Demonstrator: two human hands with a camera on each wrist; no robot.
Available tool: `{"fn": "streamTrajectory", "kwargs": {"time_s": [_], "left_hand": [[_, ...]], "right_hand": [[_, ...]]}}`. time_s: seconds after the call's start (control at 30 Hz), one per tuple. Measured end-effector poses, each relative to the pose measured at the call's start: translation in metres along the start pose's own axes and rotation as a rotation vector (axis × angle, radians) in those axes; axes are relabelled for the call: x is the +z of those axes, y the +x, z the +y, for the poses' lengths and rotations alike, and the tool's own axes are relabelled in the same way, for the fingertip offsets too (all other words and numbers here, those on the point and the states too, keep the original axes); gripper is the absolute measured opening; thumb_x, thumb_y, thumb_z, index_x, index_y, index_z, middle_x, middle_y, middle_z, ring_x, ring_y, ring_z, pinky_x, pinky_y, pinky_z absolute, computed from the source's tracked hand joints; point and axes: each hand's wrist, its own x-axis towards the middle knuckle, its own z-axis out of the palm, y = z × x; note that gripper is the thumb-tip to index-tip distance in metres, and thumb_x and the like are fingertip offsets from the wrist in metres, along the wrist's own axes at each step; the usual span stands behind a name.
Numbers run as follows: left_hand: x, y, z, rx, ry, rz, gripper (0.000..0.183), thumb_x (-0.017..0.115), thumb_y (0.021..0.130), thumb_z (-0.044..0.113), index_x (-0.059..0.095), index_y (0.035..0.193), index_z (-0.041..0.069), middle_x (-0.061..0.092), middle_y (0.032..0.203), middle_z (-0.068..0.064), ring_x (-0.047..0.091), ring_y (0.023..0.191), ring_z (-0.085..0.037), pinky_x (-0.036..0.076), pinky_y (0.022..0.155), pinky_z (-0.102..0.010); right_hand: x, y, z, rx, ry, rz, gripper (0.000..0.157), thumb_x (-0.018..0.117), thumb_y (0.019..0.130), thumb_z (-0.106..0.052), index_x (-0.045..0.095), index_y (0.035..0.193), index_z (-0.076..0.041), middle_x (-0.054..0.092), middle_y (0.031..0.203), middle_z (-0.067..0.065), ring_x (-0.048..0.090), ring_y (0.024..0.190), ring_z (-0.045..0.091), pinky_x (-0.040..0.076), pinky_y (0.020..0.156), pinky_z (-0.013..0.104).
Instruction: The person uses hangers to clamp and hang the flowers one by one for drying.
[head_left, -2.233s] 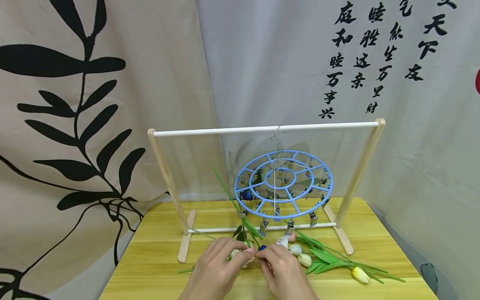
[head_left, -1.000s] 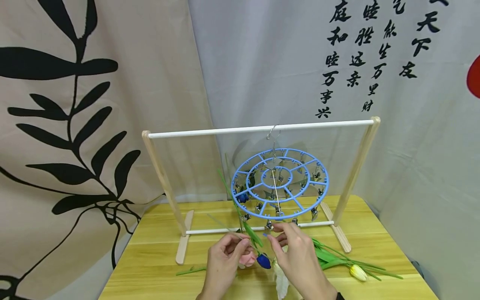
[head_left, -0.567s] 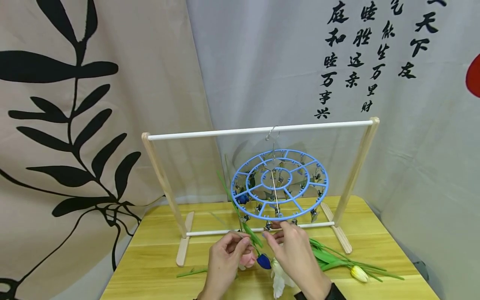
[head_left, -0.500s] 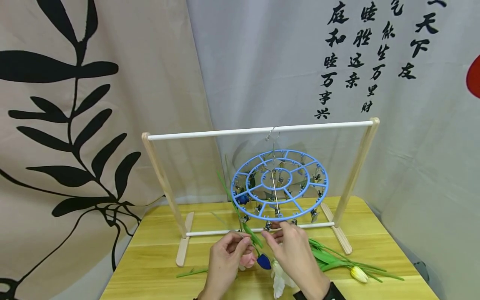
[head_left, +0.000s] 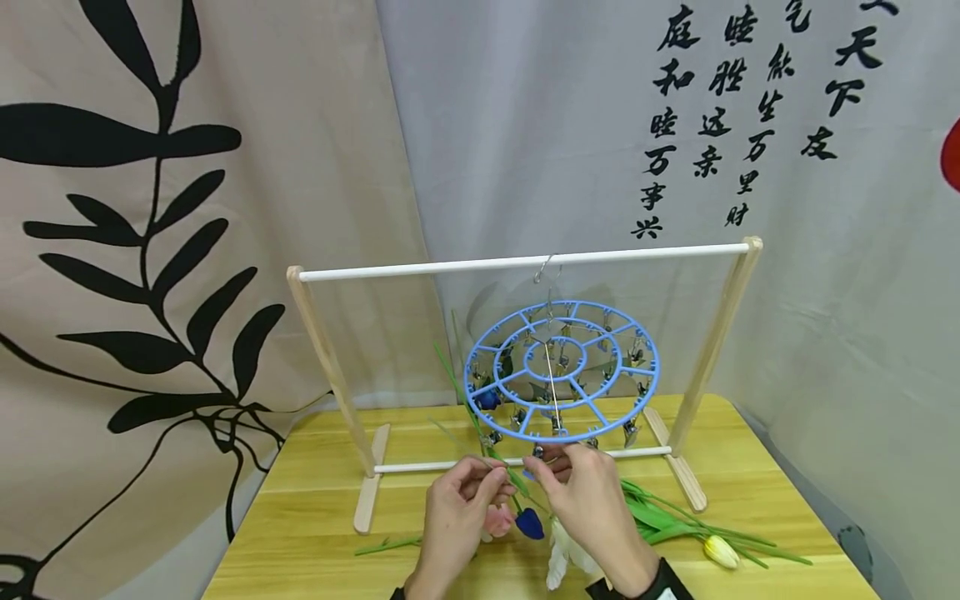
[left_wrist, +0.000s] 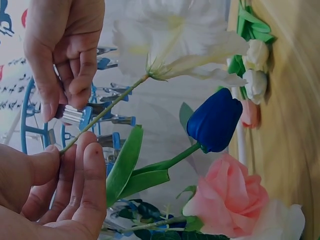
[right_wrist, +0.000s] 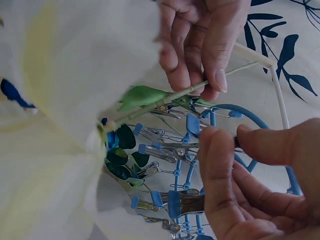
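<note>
My left hand [head_left: 457, 508] pinches the thin stem of a white lily [head_left: 566, 550] between thumb and fingers; the bloom points down and to the right. With thumb and forefinger my right hand [head_left: 588, 500] pinches a blue-tipped metal clip [right_wrist: 192, 126] on the front edge of the blue round clip hanger [head_left: 570, 302]. The lily's stem [left_wrist: 105, 115] runs close to that clip, apart from it in the left wrist view. Between the hands a blue tulip [head_left: 529, 523] hangs head-down on its stem. A pink rose [head_left: 497, 520] is beside it, partly behind my left hand.
The hanger hooks onto a white rail [head_left: 420, 268] on wooden posts. Several other clips [right_wrist: 185, 202] dangle from its rings, and a second blue flower [head_left: 489, 398] hangs at its left. On the table's right lie green stems and a pale yellow tulip [head_left: 722, 552].
Both hands were together over the flowers. Since then the white lily has come into my left hand, and my right hand has moved up to the clip. Lately my left hand has shifted slightly rightward.
</note>
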Motion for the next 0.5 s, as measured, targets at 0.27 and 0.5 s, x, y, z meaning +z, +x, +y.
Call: {"fn": "streamTrajectory", "kwargs": {"time_s": [0.27,0.5], "left_hand": [[0.0012,0.0016,-0.0005,-0.017,-0.054,0.006,0.021,0.082,0.111,0.016,0.080,0.118,-0.003,0.086,0.105,-0.024,0.088,0.091,-0.021,0.073,0.084,-0.029],[0.0008,0.0039,-0.0011,-0.006,-0.081,0.011,0.021,0.081,0.111,0.013,0.079,0.120,-0.006,0.085,0.110,-0.027,0.088,0.091,-0.015,0.074,0.086,-0.033]], "right_hand": [[-0.0042,-0.0023,0.0039,0.073,0.118,-0.028,0.012,0.094,0.101,-0.014,0.087,0.111,-0.011,0.084,0.090,-0.007,0.075,0.076,-0.001,0.063,0.071,0.022],[-0.0082,-0.0034,0.0049,0.104,0.219,-0.050,0.013,0.092,0.101,-0.011,0.086,0.111,-0.007,0.083,0.088,-0.006,0.080,0.076,0.011,0.062,0.069,0.022]]}}
